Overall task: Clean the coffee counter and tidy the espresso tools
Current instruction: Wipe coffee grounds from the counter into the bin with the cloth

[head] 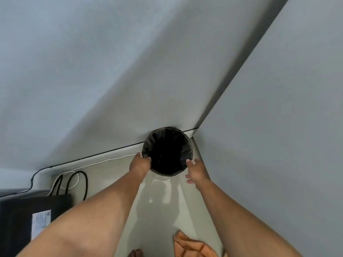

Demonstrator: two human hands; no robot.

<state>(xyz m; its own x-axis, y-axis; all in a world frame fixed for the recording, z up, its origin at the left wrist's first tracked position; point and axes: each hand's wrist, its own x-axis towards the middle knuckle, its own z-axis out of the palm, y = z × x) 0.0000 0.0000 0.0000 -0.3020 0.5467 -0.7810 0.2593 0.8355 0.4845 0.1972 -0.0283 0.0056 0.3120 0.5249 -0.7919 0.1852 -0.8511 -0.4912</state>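
Observation:
A round bin (168, 151) lined with a black bag stands on the pale floor in the corner where two grey walls meet. I look straight down into its dark inside. My left hand (140, 165) grips the bin's rim on the left side, fingers curled over the edge. My right hand (196, 170) is at the rim's right side with fingers apart, touching or just short of it. An orange cloth (191, 246) lies at the bottom of the view, near my feet.
A black box with a white label (27, 219) stands at the lower left. Black and white cables (70, 180) loop beside it and run along the foot of the wall. The grey walls close in on the far and right sides.

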